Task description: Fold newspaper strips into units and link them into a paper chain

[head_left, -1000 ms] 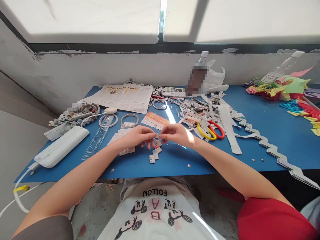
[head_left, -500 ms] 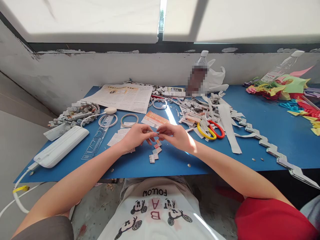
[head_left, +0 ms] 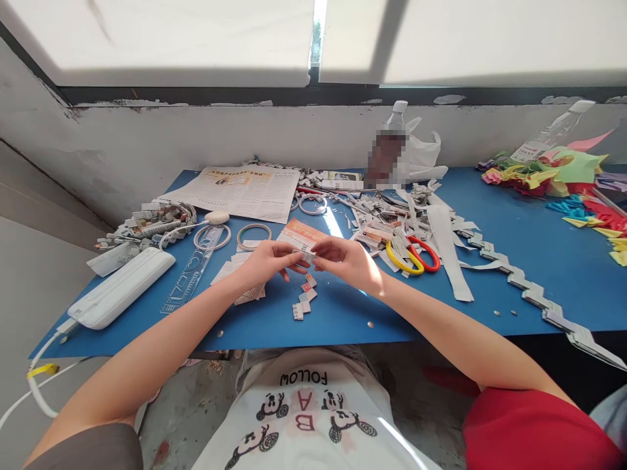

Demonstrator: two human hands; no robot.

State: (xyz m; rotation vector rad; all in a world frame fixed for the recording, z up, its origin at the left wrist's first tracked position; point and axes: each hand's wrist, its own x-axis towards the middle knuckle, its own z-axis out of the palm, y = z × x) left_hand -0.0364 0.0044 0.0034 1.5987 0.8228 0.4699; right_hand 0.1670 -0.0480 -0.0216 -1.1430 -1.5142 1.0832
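Note:
Between my two hands is a small folded strip of printed paper point(head_left: 307, 256). My left hand point(head_left: 272, 264) pinches its left end between thumb and fingers. At the other end, my right hand point(head_left: 345, 264) closes thumb and forefinger on the same strip. Just below the hands, a short zigzag chain of folded paper point(head_left: 306, 295) lies on the blue table point(head_left: 343, 329). Cut paper pieces point(head_left: 235, 271) lie partly behind my left hand. A sheet with an orange print point(head_left: 300, 232) lies flat beyond my fingers.
Yellow-and-red scissors point(head_left: 414, 256) lie right of my hands by a heap of paper strips point(head_left: 386, 212). On the left are a white power strip point(head_left: 122, 287), a clear ruler point(head_left: 189, 277) and tape rolls point(head_left: 253, 236). A long folded paper chain point(head_left: 531, 292) hangs over the right edge.
The folded strip, mostly covered by my fingers before, now shows between them. My hands have shifted slightly while staying close together. The chain below lies where it was.

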